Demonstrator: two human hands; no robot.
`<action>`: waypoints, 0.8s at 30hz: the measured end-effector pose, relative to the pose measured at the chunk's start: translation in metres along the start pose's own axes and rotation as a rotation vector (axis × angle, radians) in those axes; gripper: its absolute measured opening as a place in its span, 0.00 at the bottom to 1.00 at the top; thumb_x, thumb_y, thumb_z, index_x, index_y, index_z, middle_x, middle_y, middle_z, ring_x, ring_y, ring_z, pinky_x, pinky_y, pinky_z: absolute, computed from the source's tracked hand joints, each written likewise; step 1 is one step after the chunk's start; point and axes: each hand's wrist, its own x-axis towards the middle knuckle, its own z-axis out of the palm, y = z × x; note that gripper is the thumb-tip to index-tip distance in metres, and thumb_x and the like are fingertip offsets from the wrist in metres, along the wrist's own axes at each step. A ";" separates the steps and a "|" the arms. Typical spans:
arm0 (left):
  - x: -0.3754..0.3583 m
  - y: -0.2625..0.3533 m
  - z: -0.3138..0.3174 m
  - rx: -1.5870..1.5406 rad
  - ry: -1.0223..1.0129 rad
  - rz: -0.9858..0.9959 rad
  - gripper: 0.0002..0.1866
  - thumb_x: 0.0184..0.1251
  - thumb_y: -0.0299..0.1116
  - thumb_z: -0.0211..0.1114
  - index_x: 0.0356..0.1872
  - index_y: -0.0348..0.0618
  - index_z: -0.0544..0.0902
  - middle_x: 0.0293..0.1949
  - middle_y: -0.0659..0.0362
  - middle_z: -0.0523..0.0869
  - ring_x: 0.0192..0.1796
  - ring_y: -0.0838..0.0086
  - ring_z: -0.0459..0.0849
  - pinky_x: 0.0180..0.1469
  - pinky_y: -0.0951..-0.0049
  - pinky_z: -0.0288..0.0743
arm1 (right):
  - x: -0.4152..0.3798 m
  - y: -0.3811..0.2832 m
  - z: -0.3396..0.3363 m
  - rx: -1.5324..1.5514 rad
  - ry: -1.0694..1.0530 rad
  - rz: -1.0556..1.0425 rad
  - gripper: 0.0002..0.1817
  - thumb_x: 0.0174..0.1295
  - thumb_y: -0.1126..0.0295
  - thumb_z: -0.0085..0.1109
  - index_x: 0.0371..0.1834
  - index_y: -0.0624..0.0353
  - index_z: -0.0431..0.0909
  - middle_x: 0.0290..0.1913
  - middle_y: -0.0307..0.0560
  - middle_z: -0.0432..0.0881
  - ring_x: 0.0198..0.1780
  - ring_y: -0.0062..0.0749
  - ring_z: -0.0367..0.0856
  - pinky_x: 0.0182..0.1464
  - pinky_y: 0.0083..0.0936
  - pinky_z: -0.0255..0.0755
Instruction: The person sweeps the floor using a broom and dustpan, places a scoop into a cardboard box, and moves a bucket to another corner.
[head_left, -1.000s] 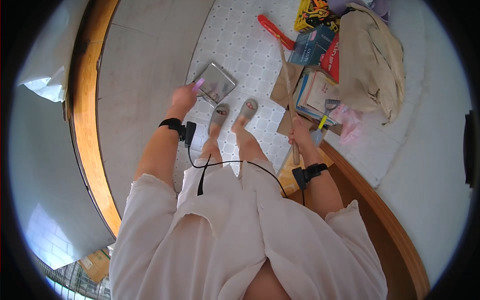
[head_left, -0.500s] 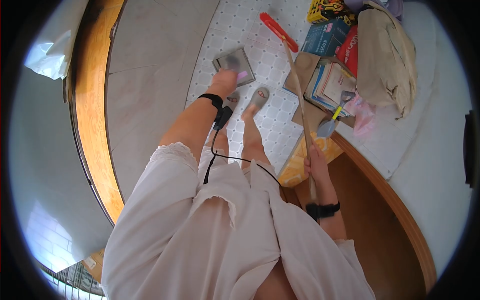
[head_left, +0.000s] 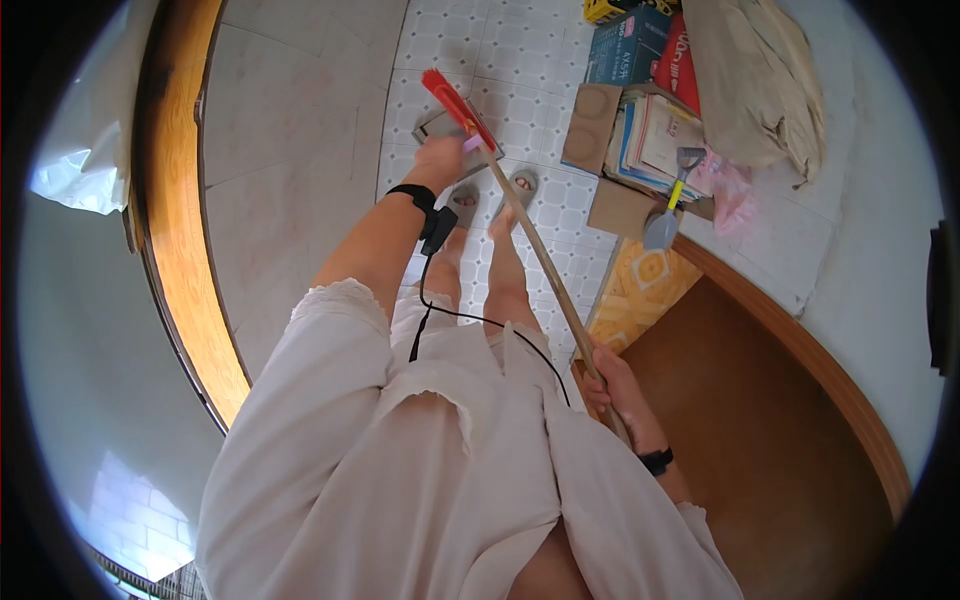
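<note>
My left hand (head_left: 440,162) is closed on a dustpan (head_left: 441,126), held low over the patterned floor in front of my feet. Part of the pan is hidden behind my fingers and the broom. In my right hand (head_left: 617,383), by my right side, is the long light-coloured stick of a broom (head_left: 541,256), fingers wrapped round it. The stick slants up and left to a red bristle head (head_left: 458,108), which overlaps the dustpan in this view.
On the right stand a stack of books and papers (head_left: 662,135), a blue box (head_left: 628,48), brown cardboard (head_left: 592,125) and a large beige bag (head_left: 752,75). A small grey-and-yellow shovel (head_left: 672,205) leans there beside a pink plastic bag (head_left: 728,190). Slippers (head_left: 522,185) are on my feet.
The broom head has swung left and down from beside the boxes to over the dustpan. My right hand has dropped lower and slightly left. My left hand has barely moved.
</note>
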 end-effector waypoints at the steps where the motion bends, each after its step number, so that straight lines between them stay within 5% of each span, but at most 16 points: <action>1: 0.001 -0.004 0.001 0.006 0.000 0.005 0.15 0.65 0.36 0.62 0.51 0.48 0.86 0.54 0.52 0.86 0.61 0.50 0.80 0.61 0.56 0.78 | -0.010 0.001 0.004 -0.070 0.066 0.010 0.28 0.79 0.54 0.42 0.80 0.42 0.58 0.20 0.32 0.63 0.16 0.15 0.55 0.18 0.16 0.56; 9: -0.007 -0.026 0.007 0.079 -0.022 0.091 0.12 0.66 0.37 0.64 0.47 0.47 0.84 0.48 0.50 0.88 0.54 0.47 0.83 0.58 0.51 0.77 | 0.107 -0.003 -0.005 -0.533 0.393 -0.440 0.27 0.80 0.55 0.41 0.79 0.48 0.60 0.19 0.31 0.63 0.14 0.16 0.59 0.15 0.19 0.59; 12: -0.014 -0.031 0.002 0.060 -0.048 0.117 0.12 0.66 0.37 0.64 0.48 0.47 0.85 0.48 0.50 0.87 0.54 0.47 0.82 0.57 0.51 0.78 | 0.152 0.011 -0.013 -0.442 0.431 -0.305 0.26 0.80 0.57 0.39 0.79 0.43 0.60 0.20 0.32 0.64 0.16 0.16 0.61 0.17 0.20 0.62; 17: -0.020 -0.031 0.009 0.111 -0.059 0.107 0.13 0.65 0.35 0.63 0.48 0.48 0.87 0.50 0.51 0.88 0.57 0.52 0.83 0.59 0.55 0.79 | 0.093 0.052 0.001 0.114 0.116 -0.013 0.27 0.80 0.53 0.39 0.80 0.33 0.55 0.19 0.31 0.59 0.15 0.16 0.56 0.18 0.20 0.59; 20: -0.022 -0.029 0.014 0.112 -0.055 0.109 0.13 0.65 0.33 0.61 0.49 0.48 0.87 0.52 0.51 0.87 0.59 0.52 0.81 0.61 0.56 0.78 | 0.039 0.048 -0.005 0.196 -0.017 -0.012 0.27 0.80 0.51 0.38 0.80 0.36 0.56 0.19 0.31 0.58 0.15 0.16 0.55 0.17 0.18 0.56; 24: -0.022 -0.032 0.016 0.127 -0.050 0.141 0.14 0.66 0.31 0.60 0.50 0.48 0.87 0.53 0.52 0.87 0.60 0.51 0.81 0.62 0.57 0.77 | -0.006 0.060 -0.001 -0.017 0.127 -0.117 0.28 0.80 0.50 0.38 0.79 0.46 0.58 0.20 0.31 0.59 0.15 0.15 0.56 0.17 0.17 0.55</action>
